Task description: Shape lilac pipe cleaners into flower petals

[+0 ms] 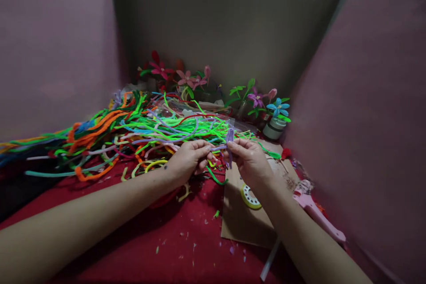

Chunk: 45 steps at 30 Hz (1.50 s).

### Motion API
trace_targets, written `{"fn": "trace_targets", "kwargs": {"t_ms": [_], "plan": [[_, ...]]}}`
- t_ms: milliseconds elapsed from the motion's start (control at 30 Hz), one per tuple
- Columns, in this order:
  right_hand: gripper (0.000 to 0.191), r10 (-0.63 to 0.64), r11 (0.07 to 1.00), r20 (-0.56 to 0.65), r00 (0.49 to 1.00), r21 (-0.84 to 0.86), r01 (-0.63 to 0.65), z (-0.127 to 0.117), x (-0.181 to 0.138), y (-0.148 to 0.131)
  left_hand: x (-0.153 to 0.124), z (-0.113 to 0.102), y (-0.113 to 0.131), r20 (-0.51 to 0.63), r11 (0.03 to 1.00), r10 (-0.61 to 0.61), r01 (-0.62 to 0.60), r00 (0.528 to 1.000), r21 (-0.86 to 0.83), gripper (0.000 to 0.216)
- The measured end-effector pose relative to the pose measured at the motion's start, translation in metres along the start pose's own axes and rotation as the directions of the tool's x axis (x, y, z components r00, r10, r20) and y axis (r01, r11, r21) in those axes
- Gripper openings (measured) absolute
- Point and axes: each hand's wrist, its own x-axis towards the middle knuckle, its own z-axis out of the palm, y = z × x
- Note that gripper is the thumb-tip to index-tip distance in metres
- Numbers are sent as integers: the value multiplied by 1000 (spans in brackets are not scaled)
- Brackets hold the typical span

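Note:
A purple pipe cleaner (pixel 230 136) is bent into narrow upright loops, with a tail running sideways between my hands. My left hand (pixel 193 158) pinches the end of that tail between thumb and fingertips. Closed around the base of the loops is my right hand (pixel 251 162), its thumb and forefinger pressed together there. A short purple end hangs below the right fingertips. Behind both hands spreads a big heap of loose pipe cleaners (pixel 173 126), mostly green with orange, blue and other colours.
Pipe-cleaner flowers stand along the back, including a blue flower (pixel 278 108) in a small jar (pixel 274 128). Under my right arm lies cardboard (pixel 238 222) with a yellow-rimmed roll (pixel 250 197). A pink glue gun (pixel 317 213) lies at right. Fuzz scraps dot the red cloth (pixel 140 239).

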Motion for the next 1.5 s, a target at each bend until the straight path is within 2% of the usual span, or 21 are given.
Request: {"fn": "trace_targets", "kwargs": {"t_ms": [133,267,333,433,500,533,567,633,700,733,800,900,1000,1133,1267,1500], "plan": [[20,-28,996,-13,1000,-81,27,1,-2,13,-2,-7,5,16,998,5,-6,1000,56,28],[19,-62,975,-51,997,-218,50,1,-7,19,-3,-5,11,91,939,82,-107,993,327,22],[18,-80,955,-70,994,-291,56,2,-10,20,-3,-4,11,116,862,164,-199,980,466,16],[20,-94,935,-93,991,-350,56,5,-13,20,-4,-1,8,129,656,347,-339,929,675,15],[20,-70,951,-112,991,-306,33,6,-14,21,-5,0,7,147,551,446,-400,883,733,14],[20,-48,965,-120,992,-261,15,6,-14,22,-5,0,8,153,542,461,-413,874,732,13],[20,-16,980,-125,992,-201,-9,6,-13,22,-5,-1,9,145,568,446,-404,883,717,13],[21,64,995,-133,989,-63,-72,4,-12,23,-2,-6,13,74,712,333,-302,940,634,16],[23,137,990,-138,981,63,-130,2,-10,22,1,-12,15,-32,891,181,-150,983,428,21],[24,160,982,-140,977,119,-144,1,-9,22,3,-15,15,-69,950,114,-88,991,299,22],[23,168,971,-147,975,194,-138,1,-7,23,5,-16,10,-85,995,17,-8,996,101,18],[21,131,968,-134,982,231,-98,3,-6,25,3,-7,-1,28,995,-87,86,996,46,17],[21,104,974,-112,988,214,-79,7,-9,28,-5,10,-8,136,990,-141,141,981,9,21],[22,50,995,-114,992,95,-40,9,-15,31,-12,23,-4,163,973,-214,226,963,-55,16],[17,-73,994,-165,984,-96,57,9,-18,32,-15,23,0,199,928,-312,343,929,-143,11],[14,-116,981,-184,976,-174,83,10,-19,33,-19,22,-7,286,885,-374,432,882,-174,11]]}}
